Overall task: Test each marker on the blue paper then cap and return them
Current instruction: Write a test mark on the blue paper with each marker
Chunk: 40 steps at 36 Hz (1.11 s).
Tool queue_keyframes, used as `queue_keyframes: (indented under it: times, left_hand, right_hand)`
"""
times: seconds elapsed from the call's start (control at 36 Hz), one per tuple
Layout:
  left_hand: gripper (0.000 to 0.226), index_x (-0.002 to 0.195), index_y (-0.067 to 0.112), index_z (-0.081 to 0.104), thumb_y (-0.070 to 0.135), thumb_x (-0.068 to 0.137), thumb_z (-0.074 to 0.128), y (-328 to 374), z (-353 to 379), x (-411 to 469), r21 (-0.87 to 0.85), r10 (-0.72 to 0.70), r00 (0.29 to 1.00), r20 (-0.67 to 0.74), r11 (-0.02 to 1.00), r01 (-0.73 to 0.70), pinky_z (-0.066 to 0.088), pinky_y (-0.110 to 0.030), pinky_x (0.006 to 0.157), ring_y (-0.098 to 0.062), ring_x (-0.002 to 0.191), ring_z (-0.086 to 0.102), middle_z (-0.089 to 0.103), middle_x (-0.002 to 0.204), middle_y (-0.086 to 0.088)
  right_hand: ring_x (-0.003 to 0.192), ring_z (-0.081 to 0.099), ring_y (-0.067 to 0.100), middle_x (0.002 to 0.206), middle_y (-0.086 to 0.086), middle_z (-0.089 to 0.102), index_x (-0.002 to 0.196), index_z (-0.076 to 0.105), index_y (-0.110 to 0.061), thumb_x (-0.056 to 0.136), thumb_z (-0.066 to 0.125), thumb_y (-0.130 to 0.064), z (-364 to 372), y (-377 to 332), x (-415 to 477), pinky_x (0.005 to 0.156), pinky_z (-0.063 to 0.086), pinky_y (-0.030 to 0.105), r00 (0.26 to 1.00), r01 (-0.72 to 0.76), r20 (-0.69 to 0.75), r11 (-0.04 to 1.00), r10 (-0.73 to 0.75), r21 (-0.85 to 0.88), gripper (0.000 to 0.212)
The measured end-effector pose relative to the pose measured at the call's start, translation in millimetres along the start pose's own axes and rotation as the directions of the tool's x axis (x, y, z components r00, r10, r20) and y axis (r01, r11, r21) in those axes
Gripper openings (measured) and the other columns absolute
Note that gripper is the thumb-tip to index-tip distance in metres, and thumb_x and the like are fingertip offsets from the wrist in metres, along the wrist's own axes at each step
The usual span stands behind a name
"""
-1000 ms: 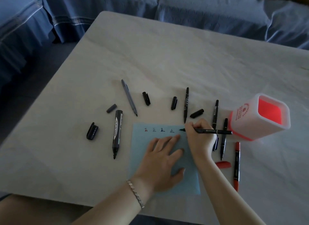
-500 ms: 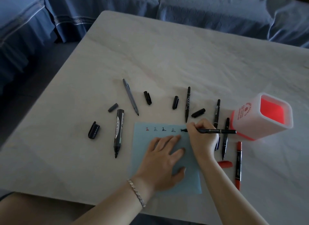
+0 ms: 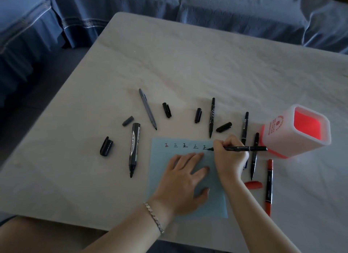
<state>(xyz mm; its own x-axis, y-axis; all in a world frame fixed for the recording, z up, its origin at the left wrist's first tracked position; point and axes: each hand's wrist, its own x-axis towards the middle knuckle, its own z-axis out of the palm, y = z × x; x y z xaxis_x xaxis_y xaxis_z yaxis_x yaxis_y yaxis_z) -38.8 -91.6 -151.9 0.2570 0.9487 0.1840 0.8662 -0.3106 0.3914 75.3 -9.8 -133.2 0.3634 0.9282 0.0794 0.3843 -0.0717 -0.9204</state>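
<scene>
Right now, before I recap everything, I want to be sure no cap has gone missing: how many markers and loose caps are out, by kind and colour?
Thin black markers: 4, one in the right hand
Thick black marker: 1
Thin grey pen: 1
Red marker: 1
Black plastic caps: 4
Grey cap: 1
Red cap: 1
Total: 13

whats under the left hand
The left hand lies flat on the blue paper, fingers spread, on the near side of the row of test marks. The paper beneath the palm and fingers is covered, so any writing there cannot be seen.
</scene>
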Motion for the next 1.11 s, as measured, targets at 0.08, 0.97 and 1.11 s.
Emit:
queue_keyframes:
  times: [0.08,0.97,1.11]
  left_hand:
    - [0.044,0.107,0.025,0.061,0.049,0.071,0.050,-0.4,0.4,-0.2,-0.001,0.005,1.000,-0.002,1.000,-0.005,0.025,-0.036,0.098,-0.020,0.119,0.040,0.057,0.129,-0.006]
    - [0.048,0.109,0.009,0.067,0.039,0.078,0.045,-35.2,-38.3,-48.4,0.123,-0.201,0.979,-0.029,0.971,0.204,0.029,-0.035,0.105,-0.025,0.113,0.058,0.064,0.118,-0.012]
    - [0.048,0.112,0.013,0.065,0.041,0.078,0.044,-29.5,-39.8,-41.9,0.126,-0.205,0.979,-0.006,0.971,0.204,0.046,-0.037,0.096,-0.022,0.109,0.060,0.065,0.114,-0.008]
  right_hand:
    - [0.042,0.034,0.003,0.044,-0.008,0.036,0.047,0.037,-0.016,0.070,0.060,0.002,-0.3,-0.1,2.9,0.047,0.030,0.017,1.000,-0.018,-0.018,1.000,0.018,0.023,0.036]
    - [0.050,0.051,0.012,0.060,0.002,0.057,0.089,0.065,0.000,0.091,0.056,-0.026,4.5,-70.0,65.7,0.056,0.045,0.027,0.863,-0.011,0.493,0.979,0.112,-0.202,0.028]
    - [0.059,0.060,0.009,0.082,0.010,0.063,0.123,0.045,-0.005,0.088,0.060,-0.029,29.9,-76.1,68.8,0.056,0.039,0.029,0.806,0.209,0.592,0.925,0.020,-0.317,0.045]
